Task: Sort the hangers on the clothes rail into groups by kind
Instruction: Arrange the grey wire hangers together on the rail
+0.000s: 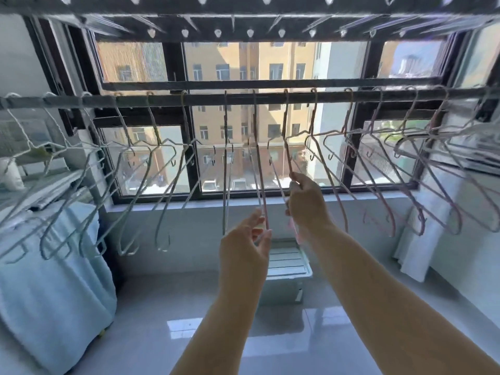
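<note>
Hangers [165, 249]: hooked side by side along the clothes rail [205, 96], greyish wire ones to the left, pink ones [420, 226] to the right.
Hard to make out: the middle hangers hang edge-on as thin lines. The outermost ones blur together and run off both frame sides.
Left hand [244, 247]: thumb and fingers pinch the lower end of an edge-on pink hanger [261, 182].
Right hand [308, 201]: fingertips pinch the next hanger [284, 123] partway down. Its lower part is hidden behind the hand.
Overhead: a dark drying rack [270, 35] with pale holes, cut off at the top.
Room: a dark-framed window [284, 69] behind the rail, with buildings beyond it and a glossy pale floor [162, 307] below.
Left edge: a blue cloth cover [54, 293] over something bulky, near the grey hangers' lower ends.
Under the sill: a white crate [286, 262], partly behind the forearms.
Open room: the hooks sit spaced apart along the rail, none touching its neighbour. Lower down, the hanger shoulders overlap on both sides.
</note>
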